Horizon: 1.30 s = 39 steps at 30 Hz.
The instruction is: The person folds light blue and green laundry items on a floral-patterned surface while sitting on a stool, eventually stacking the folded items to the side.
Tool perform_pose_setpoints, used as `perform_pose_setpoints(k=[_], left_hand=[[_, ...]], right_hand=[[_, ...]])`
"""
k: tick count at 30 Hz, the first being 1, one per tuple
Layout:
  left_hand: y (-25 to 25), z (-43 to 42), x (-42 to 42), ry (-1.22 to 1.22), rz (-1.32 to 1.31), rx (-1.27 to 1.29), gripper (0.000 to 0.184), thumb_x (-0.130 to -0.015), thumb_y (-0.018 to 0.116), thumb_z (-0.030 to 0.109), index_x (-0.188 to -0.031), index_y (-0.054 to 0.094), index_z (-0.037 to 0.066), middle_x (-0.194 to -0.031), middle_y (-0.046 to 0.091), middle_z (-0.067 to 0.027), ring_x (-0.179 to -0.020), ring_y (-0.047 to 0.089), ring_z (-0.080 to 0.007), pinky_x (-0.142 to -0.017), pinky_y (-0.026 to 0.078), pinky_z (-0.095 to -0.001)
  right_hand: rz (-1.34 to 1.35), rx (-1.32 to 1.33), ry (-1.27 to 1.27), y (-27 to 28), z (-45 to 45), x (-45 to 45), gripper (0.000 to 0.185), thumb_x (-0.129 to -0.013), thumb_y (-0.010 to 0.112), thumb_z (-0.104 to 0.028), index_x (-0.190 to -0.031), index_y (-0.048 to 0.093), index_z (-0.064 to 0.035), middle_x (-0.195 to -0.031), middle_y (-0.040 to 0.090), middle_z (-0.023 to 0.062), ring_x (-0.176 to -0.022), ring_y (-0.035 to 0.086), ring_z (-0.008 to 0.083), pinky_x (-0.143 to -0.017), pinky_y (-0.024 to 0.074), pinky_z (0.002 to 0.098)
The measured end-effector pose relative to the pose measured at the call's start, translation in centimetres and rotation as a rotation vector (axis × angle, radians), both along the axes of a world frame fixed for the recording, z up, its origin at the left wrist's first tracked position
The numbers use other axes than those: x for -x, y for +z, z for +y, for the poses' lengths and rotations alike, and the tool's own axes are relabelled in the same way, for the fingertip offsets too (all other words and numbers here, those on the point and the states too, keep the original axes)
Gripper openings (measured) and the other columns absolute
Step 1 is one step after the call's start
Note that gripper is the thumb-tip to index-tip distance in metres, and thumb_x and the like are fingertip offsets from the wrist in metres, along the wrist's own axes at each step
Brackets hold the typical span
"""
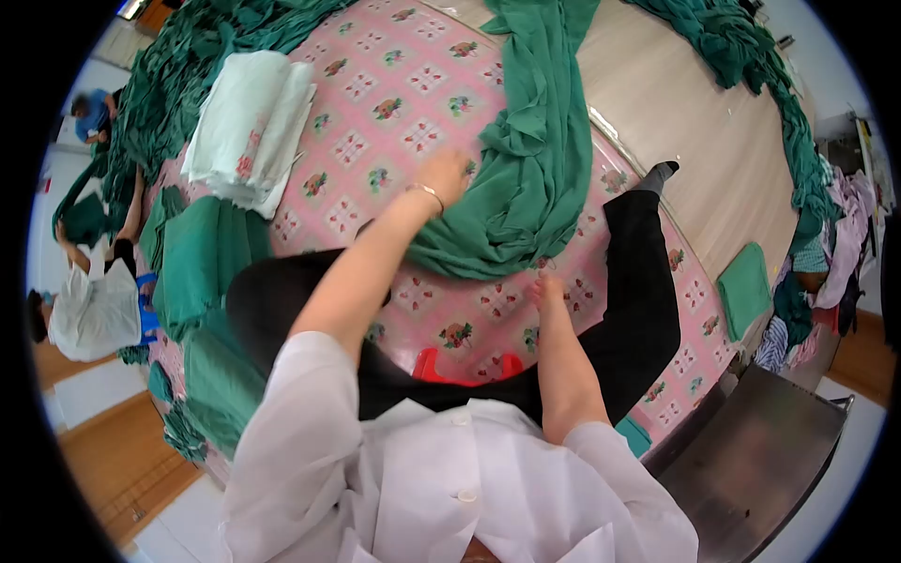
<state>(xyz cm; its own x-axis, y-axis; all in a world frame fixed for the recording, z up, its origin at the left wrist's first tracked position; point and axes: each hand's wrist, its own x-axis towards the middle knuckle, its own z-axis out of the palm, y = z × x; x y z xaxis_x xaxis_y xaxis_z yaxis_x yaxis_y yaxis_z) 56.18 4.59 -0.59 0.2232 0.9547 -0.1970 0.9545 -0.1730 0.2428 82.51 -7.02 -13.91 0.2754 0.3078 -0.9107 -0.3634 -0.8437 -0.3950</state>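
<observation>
A long green cloth runs down from the top and gathers in a rumpled curve in front of me. My left hand, with a bracelet at the wrist, is over the cloth's left edge; its fingers are blurred, and whether they touch the fabric is unclear. Near the lower edge of the same cloth is my right hand, its fingers drawn together. What they hold, if anything, is too small to make out.
Rolled white cloth and folded green cloths lie left. More green fabric is heaped upper right. A folded green piece and metal surface are right. People sit far left. A red stool is beneath me.
</observation>
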Motion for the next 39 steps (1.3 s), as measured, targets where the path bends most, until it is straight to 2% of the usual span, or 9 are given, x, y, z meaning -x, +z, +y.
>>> perform_pose_setpoints(k=[5, 7, 10, 12, 17, 23, 29, 34, 39], left_hand=[[-9.0, -3.6, -2.6, -0.076, 0.253, 0.221, 0.047, -0.079, 0.052, 0.013, -0.124, 0.038, 0.011, -0.133, 0.033, -0.013, -0.103, 0.051, -0.0319, -0.084, 0.044, -0.0391], [-9.1, -4.7, -3.8, 0.145, 0.138, 0.567, 0.05, -0.079, 0.052, 0.012, -0.126, 0.034, 0.011, -0.126, 0.043, -0.013, -0.099, 0.055, -0.0315, -0.081, 0.046, -0.0389], [-11.6, -6.3, -4.1, 0.062, 0.116, 0.615, 0.032, -0.078, 0.052, 0.015, -0.109, 0.051, 0.009, -0.099, 0.06, -0.0129, -0.091, 0.059, -0.0291, -0.077, 0.048, -0.0384], [-11.2, -7.2, -4.5, 0.004, 0.113, 0.554, 0.019, -0.077, 0.05, 0.018, -0.087, 0.063, 0.008, -0.087, 0.063, -0.0136, -0.086, 0.06, -0.0281, -0.073, 0.049, -0.0382], [-8.8, -8.3, -3.4, 0.071, 0.083, 0.416, 0.021, -0.077, 0.053, 0.022, -0.084, 0.064, 0.005, -0.09, 0.061, -0.0142, -0.085, 0.059, -0.029, -0.074, 0.048, -0.0382], [-4.5, -8.1, 2.0, 0.328, 0.103, -0.057, 0.026, -0.076, 0.057, 0.025, -0.083, 0.063, 0.001, -0.093, 0.058, -0.0174, -0.087, 0.056, -0.0322, -0.079, 0.046, -0.0396], [7.5, -6.0, 6.9, 0.975, -0.941, -0.257, 0.025, -0.08, 0.056, 0.024, -0.078, 0.061, -0.001, -0.072, 0.062, -0.0073, -0.065, 0.059, -0.0215, -0.064, 0.045, -0.035], [16.4, -7.5, 9.2, 0.879, -2.034, -0.105, 0.02, -0.085, 0.054, 0.02, -0.095, 0.055, 0.002, -0.087, 0.06, -0.0065, -0.076, 0.058, -0.0179, -0.07, 0.047, -0.0332], [23.2, -14.8, 4.6, 0.44, -1.896, -0.018, 0.027, -0.084, 0.055, 0.014, -0.108, 0.049, 0.003, -0.098, 0.058, -0.0065, -0.091, 0.057, -0.0173, -0.074, 0.049, -0.0331]], right_hand=[[0.034, 0.038, 0.077, 0.4, 2.1, 2.0, 0.036, -0.08, 0.058, -0.018, -0.112, 0.049, -0.003, -0.096, 0.054, 0.01, -0.075, 0.054, 0.0236, -0.064, 0.047, 0.0409], [-0.079, -0.054, 0.125, -3.7, 1.7, 2.8, 0.038, -0.08, 0.058, -0.017, -0.113, 0.048, -0.0018, -0.102, 0.054, 0.0111, -0.083, 0.053, 0.0246, -0.071, 0.0454, 0.0396], [-0.077, -0.188, 0.162, -3.8, 1.9, 3.7, 0.041, -0.08, 0.059, -0.016, -0.116, 0.046, 0.0008, -0.111, 0.052, 0.0131, -0.096, 0.051, 0.0254, -0.083, 0.0412, 0.0371], [0.037, -0.225, 0.144, -2.4, 3.1, 4.3, 0.042, -0.08, 0.059, -0.015, -0.117, 0.045, 0.0021, -0.114, 0.051, 0.0139, -0.102, 0.049, 0.0251, -0.088, 0.0386, 0.036], [0.031, -0.358, -0.39, 3.4, 5.3, 3.0, 0.037, -0.082, 0.058, -0.012, -0.112, 0.047, 0.0065, -0.108, 0.055, 0.0146, -0.098, 0.051, 0.0259, -0.086, 0.0415, 0.039], [0.318, -0.602, -0.548, 11.3, 8.0, -6.1, 0.032, -0.09, 0.046, -0.021, -0.107, 0.051, 0.0057, -0.107, 0.056, 0.0147, -0.094, 0.056, 0.0302, -0.085, 0.0437, 0.0437], [0.305, -0.877, -0.454, 22.5, 6.5, -14.5, 0.035, -0.09, 0.044, -0.022, -0.111, 0.049, 0.0057, -0.113, 0.054, 0.0169, -0.101, 0.053, 0.0311, -0.091, 0.0415, 0.046], [0.254, -0.963, -0.502, 29.8, 1.0, -14.7, 0.033, -0.09, 0.042, -0.016, -0.114, 0.047, 0.0057, -0.118, 0.05, 0.0192, -0.11, 0.049, 0.0312, -0.096, 0.0381, 0.0453], [0.318, -1.019, -0.243, 30.5, -4.3, -7.2, 0.033, -0.083, 0.052, -0.01, -0.113, 0.048, 0.0026, -0.112, 0.054, 0.0131, -0.103, 0.053, 0.0266, -0.091, 0.0424, 0.0417]])
